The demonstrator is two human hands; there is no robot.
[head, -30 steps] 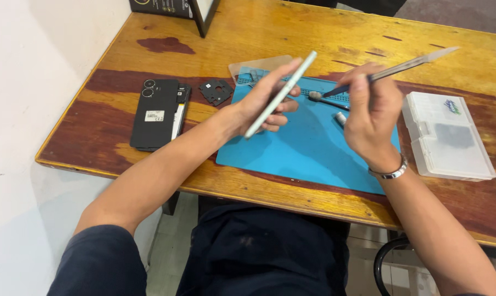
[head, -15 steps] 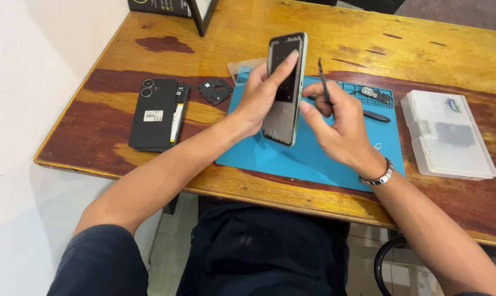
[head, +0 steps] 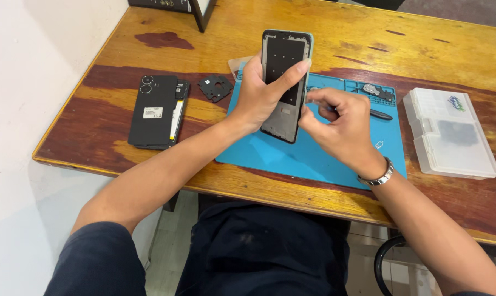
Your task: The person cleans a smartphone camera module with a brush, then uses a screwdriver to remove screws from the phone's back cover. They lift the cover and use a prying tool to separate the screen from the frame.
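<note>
My left hand (head: 261,93) holds an opened phone frame (head: 285,82) upright above the blue work mat (head: 308,156), its dark inner side facing me, the thumb across its middle. My right hand (head: 338,123) is pressed against the frame's right edge, fingers curled; whether it grips a tool or the frame I cannot tell. A metal watch is on my right wrist.
A black phone back (head: 157,109) with a pale strip lies on the wooden table at left. A small black plastic part (head: 215,87) sits beside the mat. A dark tool (head: 380,114) and small parts lie at the mat's far edge. A clear plastic box (head: 449,131) stands at right.
The frame was edge-on a second ago, then turned to face me and rose higher. The thin tool my right hand held up is no longer visible; that hand moved in against the frame.
</note>
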